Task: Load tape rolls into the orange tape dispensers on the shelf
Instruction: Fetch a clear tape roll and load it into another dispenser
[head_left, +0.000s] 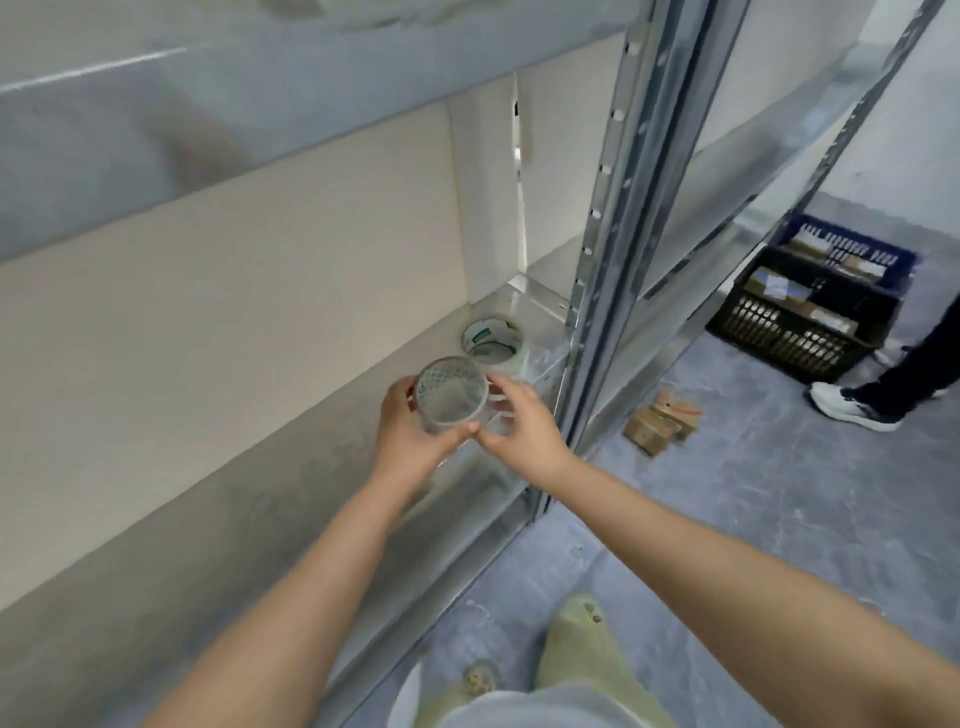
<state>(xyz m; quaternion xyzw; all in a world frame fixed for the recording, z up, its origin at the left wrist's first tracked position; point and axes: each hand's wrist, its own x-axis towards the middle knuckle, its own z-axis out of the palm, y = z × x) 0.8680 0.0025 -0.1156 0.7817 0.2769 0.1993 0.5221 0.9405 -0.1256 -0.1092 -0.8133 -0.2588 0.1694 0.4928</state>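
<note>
My left hand (410, 431) grips a clear tape roll (451, 394) from the left and below, holding it tilted over the metal shelf (291, 499). My right hand (519, 426) touches the roll's right side with thumb and fingers. Behind it, at the shelf's far right corner, a stack of clear tape rolls (493, 343) with a green-and-white core label stands on the shelf. No orange tape dispenser shows in this view.
A perforated steel upright (608, 249) bounds the shelf on the right, with another shelf close above. On the grey floor lie small cardboard boxes (660, 423), a black crate (800, 325) and a blue crate (852, 249). Another person's leg and white shoe (852, 402) stand at right.
</note>
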